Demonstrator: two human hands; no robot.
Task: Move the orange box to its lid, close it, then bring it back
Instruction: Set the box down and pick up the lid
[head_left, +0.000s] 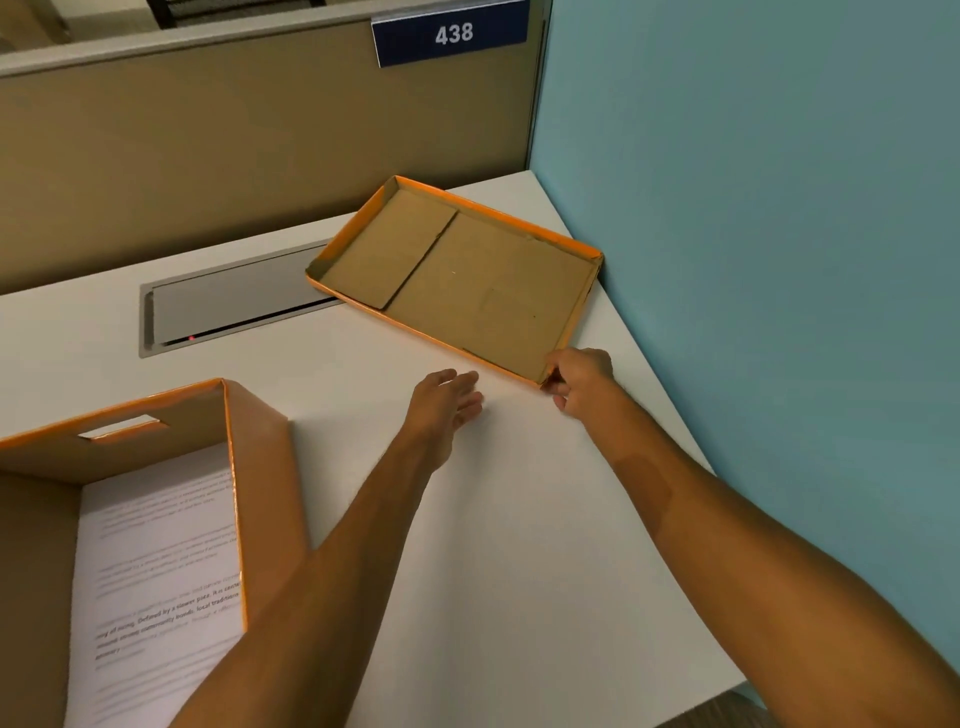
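White desk (519, 519) in a cubicle corner: tan fabric partition (260, 156) behind, teal wall (753, 208) on the right. Blue plate (452, 34) on the partition reads "438" in white.

Orange lid (457, 275) lies upside down, brown cardboard inside facing up, pushed toward the far right corner; its far right corner meets the teal wall or nearly so. A loose cardboard flap shows inside on its left half. The lid's left end overlaps a grey recessed cable hatch (228, 301) set into the desk; a small red light shows in the hatch slot.

Right hand (579, 382): fingers (556, 387) curled around the near right corner of the lid, thumb at the rim, pinching the wall. Grip looks closed on that corner.

Left hand (449, 400): palm down, fingers (467, 387) spread and extended, holding nothing, just short of the lid's near edge; contact with the desk cannot be told.

Orange box (156, 519) sits open at near left, well apart from both hands, behind and left of the left forearm, which crosses in front of its near right corner. Handle slot cut in its far wall. Printed sheets (156, 597) lie inside; the text is mostly blurred, with fragments such as "Defined by" just legible.
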